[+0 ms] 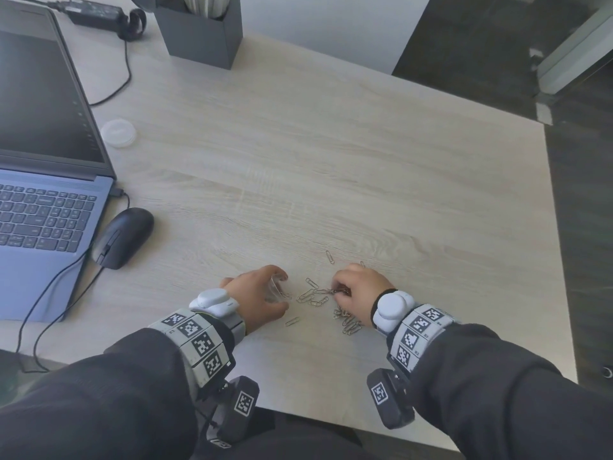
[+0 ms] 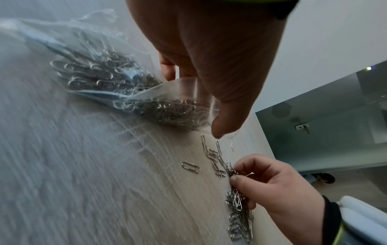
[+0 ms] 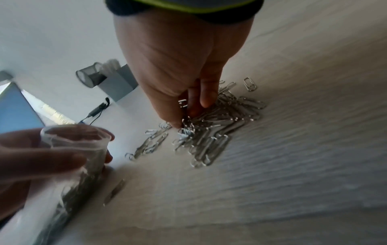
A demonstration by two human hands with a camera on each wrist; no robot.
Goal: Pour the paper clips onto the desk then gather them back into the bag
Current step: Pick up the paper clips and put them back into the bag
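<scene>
My left hand (image 1: 262, 295) grips the clear plastic bag (image 2: 108, 69) open; right hand (image 1: 356, 288) pinches silver wire paper clips (image 3: 211, 126) off the pale woodgrain surface (image 1: 331, 161). Best take small bunches, bag mouth near.

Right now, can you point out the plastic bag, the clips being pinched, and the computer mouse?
plastic bag (image 3: 75, 139): right wrist view, its open rim.
pinched paper clips (image 3: 187, 123): right wrist view, the bunch at the fingertips.
computer mouse (image 1: 124, 237): head view, its top.
</scene>
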